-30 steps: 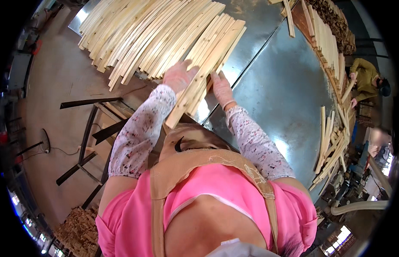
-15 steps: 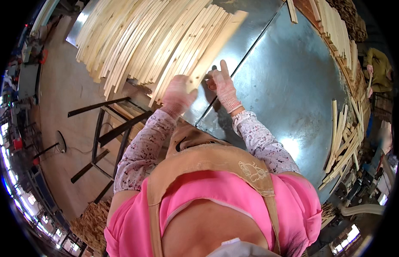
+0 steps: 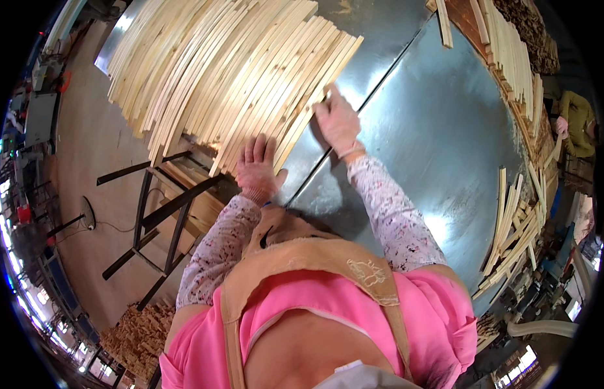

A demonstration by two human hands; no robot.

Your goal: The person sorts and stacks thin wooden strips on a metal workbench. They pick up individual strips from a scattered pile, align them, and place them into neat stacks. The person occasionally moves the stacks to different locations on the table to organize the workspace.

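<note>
Fingers point(image 3: 258, 150) of my left hand point(image 3: 256, 170) are spread flat, palm down, pressing on the near ends of the wooden strips point(image 3: 237, 78). My right hand point(image 3: 336, 120) pinches the end of the outermost strip on the right side of the stack. The strips lie fanned across the left part of the metal worktop point(image 3: 438, 129), overhanging its left edge. More loose sticks point(image 3: 516, 220) sit along the right edge. Beyond them, another person point(image 3: 578, 120) stands.
</note>
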